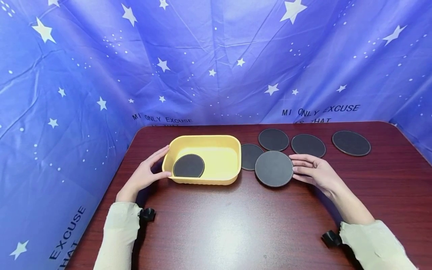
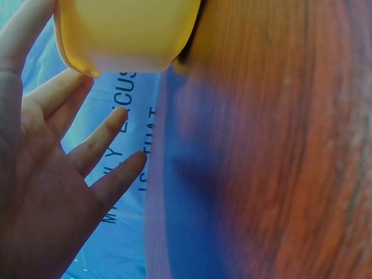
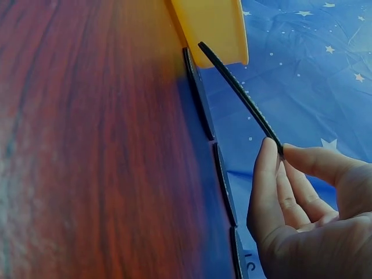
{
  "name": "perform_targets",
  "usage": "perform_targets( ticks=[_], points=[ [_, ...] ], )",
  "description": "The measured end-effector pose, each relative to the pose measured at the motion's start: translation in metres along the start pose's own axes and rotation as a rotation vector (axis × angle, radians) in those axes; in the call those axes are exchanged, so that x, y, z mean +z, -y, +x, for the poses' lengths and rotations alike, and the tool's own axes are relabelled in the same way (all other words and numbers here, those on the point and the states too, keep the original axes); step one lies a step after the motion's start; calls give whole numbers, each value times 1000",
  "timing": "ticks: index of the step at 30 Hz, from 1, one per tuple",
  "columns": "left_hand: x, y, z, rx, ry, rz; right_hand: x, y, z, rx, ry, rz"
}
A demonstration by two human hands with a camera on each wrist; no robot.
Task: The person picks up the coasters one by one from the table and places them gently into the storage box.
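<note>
A yellow plastic bin (image 1: pixel 202 180) stands on the table with one round black coaster (image 1: pixel 189 165) inside, leaning toward its near left corner. My left hand (image 1: pixel 145 174) holds the bin's left end, thumb at the near corner and a finger at the far one; the other fingers spread free in the left wrist view. Between thumb and fingers of my right hand (image 1: pixel 318 174) is pinched the edge of another stitched black coaster (image 1: pixel 274 168). The right wrist view shows this coaster (image 3: pixel 241 96) edge-on, tilted and raised off the table, just right of the bin.
Several more black coasters lie flat: one beside the bin (image 1: pixel 250 155), partly hidden by the held one, two behind (image 1: pixel 273 139) (image 1: pixel 308 145), and one farther right (image 1: pixel 351 143). A blue star-patterned curtain (image 1: pixel 216 86) borders the dark red wooden table (image 1: pixel 216 225).
</note>
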State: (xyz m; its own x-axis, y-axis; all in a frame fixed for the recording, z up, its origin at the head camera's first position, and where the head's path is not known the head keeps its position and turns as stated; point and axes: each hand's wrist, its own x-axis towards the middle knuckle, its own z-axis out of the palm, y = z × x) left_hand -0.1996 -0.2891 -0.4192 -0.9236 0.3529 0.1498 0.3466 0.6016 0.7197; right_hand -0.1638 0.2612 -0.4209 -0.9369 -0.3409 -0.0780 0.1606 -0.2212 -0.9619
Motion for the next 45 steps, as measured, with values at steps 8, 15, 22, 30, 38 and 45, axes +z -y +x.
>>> perform_targets(
  ticks=[8, 15, 22, 30, 38, 45],
  points=[
    [-2, -1, -1, -20, 9, 16, 5, 4, 2, -25, 4, 37],
    [-1, -1, -2, -35, 12, 15, 10, 7, 3, -34, 11, 51],
    [-1, -2, -2, -39, 15, 19, 12, 10, 5, -55, 26, 53],
    [-1, -1, -2, -31, 16, 3, 16, 13, 6, -66, 25, 59],
    [-1, -1, -1, -29, 16, 0, 23, 16, 7, -82, 30, 71],
    [-1, -3, 0, -35, 17, 10, 27, 20, 9, -85, 26, 57]
  ],
)
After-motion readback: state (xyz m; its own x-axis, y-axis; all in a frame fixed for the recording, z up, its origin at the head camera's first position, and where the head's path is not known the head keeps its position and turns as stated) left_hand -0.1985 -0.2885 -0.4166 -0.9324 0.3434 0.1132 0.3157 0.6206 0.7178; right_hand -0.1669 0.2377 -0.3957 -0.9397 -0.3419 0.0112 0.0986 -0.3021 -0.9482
